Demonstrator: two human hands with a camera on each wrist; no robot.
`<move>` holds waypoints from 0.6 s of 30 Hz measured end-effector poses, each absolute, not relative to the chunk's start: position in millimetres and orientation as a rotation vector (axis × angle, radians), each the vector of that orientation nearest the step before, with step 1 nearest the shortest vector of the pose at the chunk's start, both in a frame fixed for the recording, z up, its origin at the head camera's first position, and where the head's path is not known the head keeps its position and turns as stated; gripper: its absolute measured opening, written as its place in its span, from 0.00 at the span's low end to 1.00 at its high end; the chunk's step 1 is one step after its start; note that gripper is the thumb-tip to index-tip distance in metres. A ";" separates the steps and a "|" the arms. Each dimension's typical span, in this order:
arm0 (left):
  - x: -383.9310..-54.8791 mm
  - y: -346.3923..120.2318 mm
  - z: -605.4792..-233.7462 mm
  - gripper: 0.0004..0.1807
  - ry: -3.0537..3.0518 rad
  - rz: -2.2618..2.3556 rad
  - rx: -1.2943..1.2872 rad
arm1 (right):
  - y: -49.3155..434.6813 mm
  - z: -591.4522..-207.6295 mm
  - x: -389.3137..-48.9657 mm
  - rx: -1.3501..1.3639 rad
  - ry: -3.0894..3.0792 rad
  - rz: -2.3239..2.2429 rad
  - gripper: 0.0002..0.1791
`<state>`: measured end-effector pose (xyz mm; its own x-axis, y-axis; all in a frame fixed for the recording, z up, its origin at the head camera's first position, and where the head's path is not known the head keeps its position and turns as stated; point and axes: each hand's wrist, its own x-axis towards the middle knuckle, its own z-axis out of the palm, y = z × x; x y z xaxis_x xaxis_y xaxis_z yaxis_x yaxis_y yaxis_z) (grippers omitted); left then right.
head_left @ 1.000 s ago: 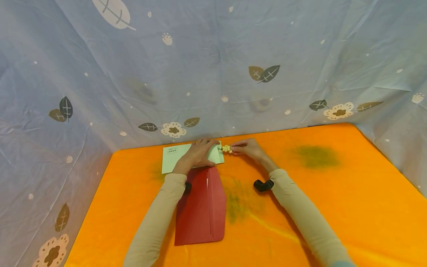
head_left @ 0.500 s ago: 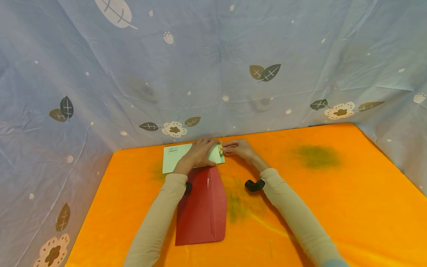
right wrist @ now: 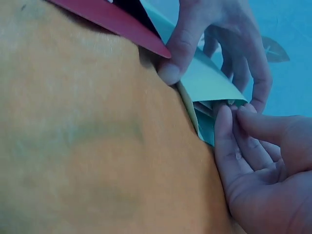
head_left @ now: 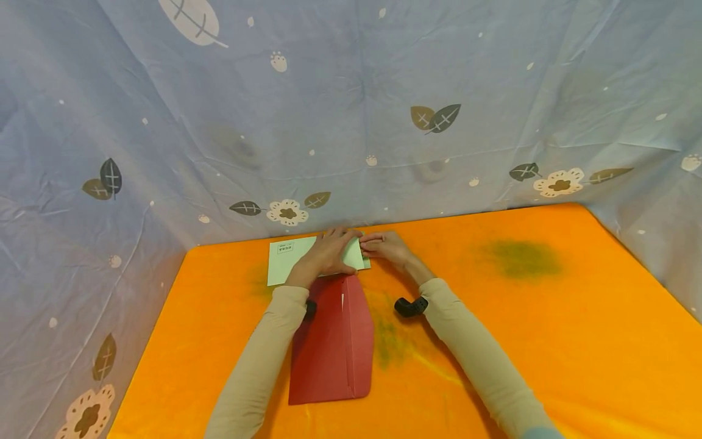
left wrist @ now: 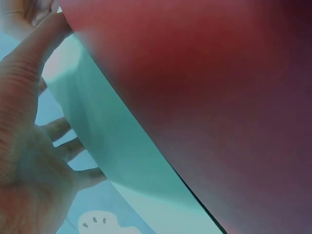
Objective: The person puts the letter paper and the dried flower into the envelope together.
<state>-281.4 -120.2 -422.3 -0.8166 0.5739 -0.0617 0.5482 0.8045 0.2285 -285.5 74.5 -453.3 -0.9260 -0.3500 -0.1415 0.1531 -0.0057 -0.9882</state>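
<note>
A pale green envelope [head_left: 280,268] with a small printed box lies near the table's back edge. My left hand [head_left: 327,253] spans it, gripping thumb to near edge and fingers to far edge, as the left wrist view shows. This bows the top sheet [right wrist: 212,78] and the mouth gapes on the right. At that mouth my right hand [head_left: 387,247] pinches with thumb and fingers [right wrist: 229,136] partly inside. Only a speck of the small yellow cluster [right wrist: 230,103] shows at these fingertips; the rest is hidden.
A red envelope [head_left: 323,360], flap spread to the right, lies in front of the green one, its far end by my left thumb. An orange cloth [head_left: 548,341] covers the table. A patterned blue-grey curtain [head_left: 351,122] rises right behind it.
My right hand has moved left to the green envelope's mouth, carrying the yellow cluster, which showed clearly before and is now nearly out of sight. The left hand has stayed in place.
</note>
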 end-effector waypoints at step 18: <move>-285.3 -122.4 -423.2 0.45 2.836 0.264 0.923 | 96.7 -445.9 -279.4 -0.250 1.867 -2.004 0.21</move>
<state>-285.3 -122.4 -423.2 -0.8002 0.5937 -0.0852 0.5677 0.7956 0.2113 -279.4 96.7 -445.9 -0.9085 -0.3967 -0.1312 0.1590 -0.0379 -0.9865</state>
